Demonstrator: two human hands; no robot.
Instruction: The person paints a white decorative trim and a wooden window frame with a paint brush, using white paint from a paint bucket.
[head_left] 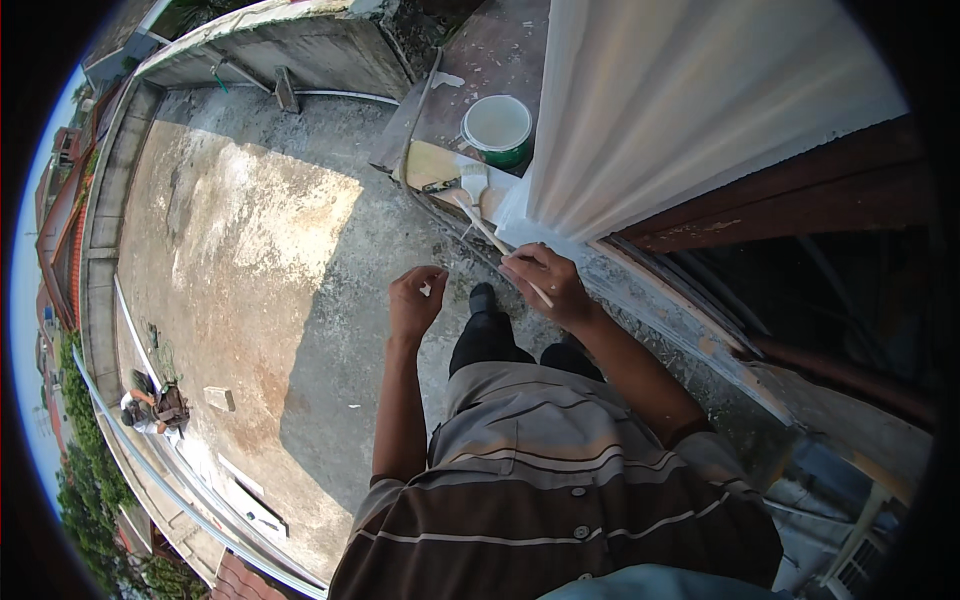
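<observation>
My right hand (545,283) is closed around the pale handle of a thin paintbrush (486,232), which slants up and left from the fingers. Its tip is near a wide, flat paintbrush (474,186) lying on a ledge beside a green-and-white paint bucket (500,132). My left hand (414,298) is raised over the concrete floor, thumb and fingers pinched together. Whether anything small is between those fingertips, I cannot make out. Neither the bucket nor the wide brush is touched by either hand.
To the right, translucent plastic sheeting (690,110) hangs over a dark wooden frame (790,195). A grey hose (408,150) runs down past the ledge. At far left another person (145,402) crouches near the low wall (103,225). A pale block (218,398) sits on the concrete floor (240,290).
</observation>
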